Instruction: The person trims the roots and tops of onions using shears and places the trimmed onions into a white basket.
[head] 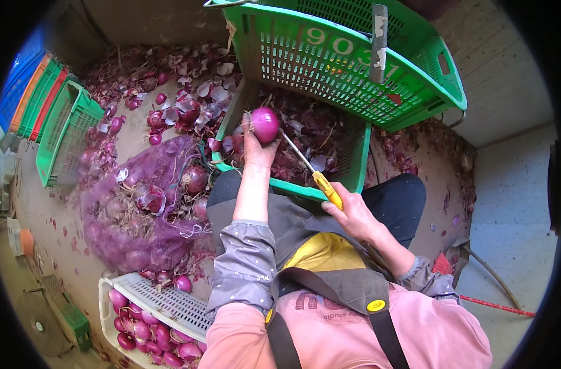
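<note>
My left hand [259, 150] holds a smooth, peeled red onion [265, 124] over a green plastic crate [366, 152] filled with loose onion skins. In my right hand [354, 207] is a yellow-handled tool with a thin metal shaft [326, 187]; its tip comes close to the onion, and whether they touch I cannot tell. To the left lies a purple mesh bag [101, 217] of unpeeled red onions with dry roots and skins. A white plastic crate [170, 295] at the lower left holds many glossy onions.
A large green crate [317, 60] leans behind the skin-filled one. Stacked coloured crates [68, 133] stand at far left. Onion skins [188, 97] litter the floor. At lower left are a floor fan [43, 323] and a small green crate [75, 323]; a red cord [497, 306] runs at right.
</note>
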